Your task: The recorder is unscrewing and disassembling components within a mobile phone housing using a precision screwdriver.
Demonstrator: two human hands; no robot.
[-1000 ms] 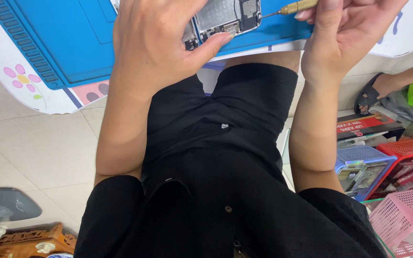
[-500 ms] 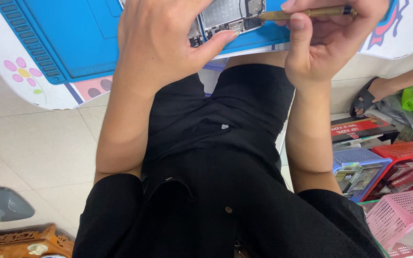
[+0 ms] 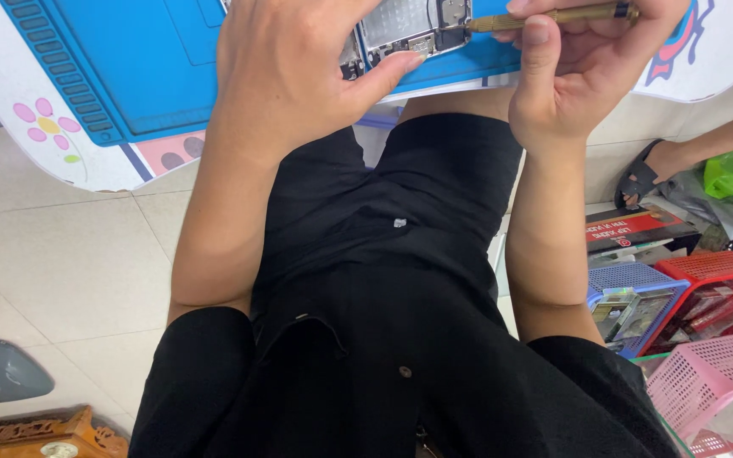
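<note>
Phone guts (image 3: 413, 25), an opened handset with bare metal plates and shields, sit at the near edge of the blue mat (image 3: 129, 59). Left hand (image 3: 299, 76) clamps it, fingers curled round. Right hand (image 3: 579, 68) pinches a brass screwdriver (image 3: 553, 17), tip on a screw; looks like mid-unscrewing, needing steady straight pressure.

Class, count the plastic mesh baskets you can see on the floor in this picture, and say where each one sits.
3: a blue basket beside the right forearm, a red basket just right of it, and a pink basket nearest the camera. Others may lie out of frame.
</note>
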